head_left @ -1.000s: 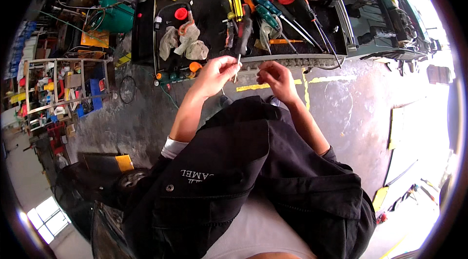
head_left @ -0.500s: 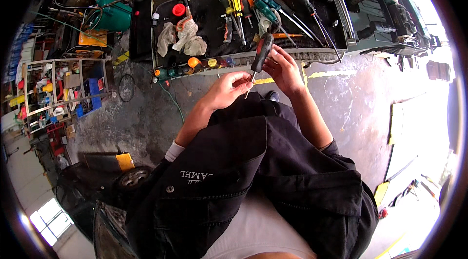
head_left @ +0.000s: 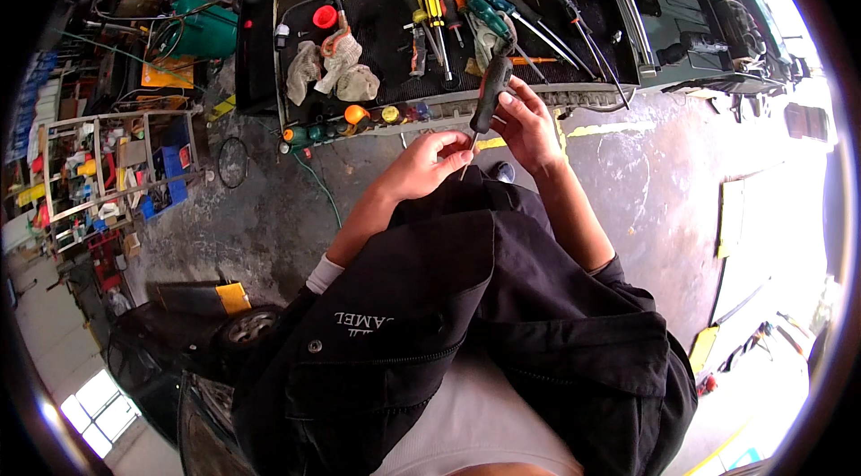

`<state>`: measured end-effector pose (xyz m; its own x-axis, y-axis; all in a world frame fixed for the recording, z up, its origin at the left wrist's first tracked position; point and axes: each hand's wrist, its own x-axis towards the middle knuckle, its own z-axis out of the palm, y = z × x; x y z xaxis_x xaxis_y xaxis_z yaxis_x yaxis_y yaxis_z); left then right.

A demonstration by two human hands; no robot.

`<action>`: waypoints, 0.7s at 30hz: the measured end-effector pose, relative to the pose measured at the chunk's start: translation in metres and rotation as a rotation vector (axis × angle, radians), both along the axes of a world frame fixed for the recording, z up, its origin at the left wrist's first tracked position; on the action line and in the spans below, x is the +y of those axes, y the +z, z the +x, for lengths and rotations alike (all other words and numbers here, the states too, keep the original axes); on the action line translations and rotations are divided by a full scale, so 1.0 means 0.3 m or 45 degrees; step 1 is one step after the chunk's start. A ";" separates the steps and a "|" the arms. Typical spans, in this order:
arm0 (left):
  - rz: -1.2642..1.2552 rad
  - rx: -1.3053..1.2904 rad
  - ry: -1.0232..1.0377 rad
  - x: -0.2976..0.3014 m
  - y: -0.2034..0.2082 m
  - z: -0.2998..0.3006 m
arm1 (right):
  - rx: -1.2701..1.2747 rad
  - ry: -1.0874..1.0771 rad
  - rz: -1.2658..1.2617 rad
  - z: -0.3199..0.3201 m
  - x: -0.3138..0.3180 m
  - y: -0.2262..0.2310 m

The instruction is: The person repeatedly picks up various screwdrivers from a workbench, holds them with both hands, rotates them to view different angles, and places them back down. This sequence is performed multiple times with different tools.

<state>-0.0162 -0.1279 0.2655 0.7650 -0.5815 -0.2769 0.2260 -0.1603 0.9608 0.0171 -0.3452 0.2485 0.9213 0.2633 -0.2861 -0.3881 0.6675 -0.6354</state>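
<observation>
The black-handled screwdriver (head_left: 491, 101), upright a second ago over the tray (head_left: 381, 35), now slants toward 1 o'clock at its near edge. The left hand (head_left: 420, 166) pinches its shaft; the right hand (head_left: 529, 134), then apart, meets the handle, its closure unclear.

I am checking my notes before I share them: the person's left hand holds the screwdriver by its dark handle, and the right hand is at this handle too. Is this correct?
Not quite: the head view shows the left hand holding the screwdriver by its metal shaft, not by its handle. The right hand is indeed at the dark handle.
</observation>
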 end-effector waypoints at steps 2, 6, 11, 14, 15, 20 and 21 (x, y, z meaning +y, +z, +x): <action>0.019 -0.034 0.006 -0.008 -0.004 0.001 | -0.043 -0.011 -0.012 0.002 0.001 0.008; 0.036 -0.034 0.021 -0.025 0.001 0.001 | -0.045 -0.073 -0.071 -0.002 0.003 0.019; 0.052 -0.040 0.001 -0.033 -0.015 0.001 | -0.078 -0.069 -0.065 -0.006 0.003 0.020; 0.092 -0.072 0.010 -0.034 -0.023 -0.001 | -0.084 -0.045 -0.060 -0.015 0.004 0.037; 0.130 -0.082 0.020 -0.035 -0.018 -0.003 | -0.095 -0.051 -0.100 -0.018 0.003 0.036; 0.158 -0.231 0.320 -0.022 0.006 0.025 | -0.237 -0.044 -0.341 -0.028 -0.002 0.032; 0.112 -0.235 0.374 -0.017 0.002 0.035 | -0.286 -0.012 -0.428 -0.027 -0.005 0.026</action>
<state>-0.0058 -0.1329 0.2660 0.9377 -0.3098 -0.1574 0.0982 -0.1982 0.9752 0.0090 -0.3467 0.2561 0.9726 0.1806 -0.1462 -0.2096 0.4106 -0.8874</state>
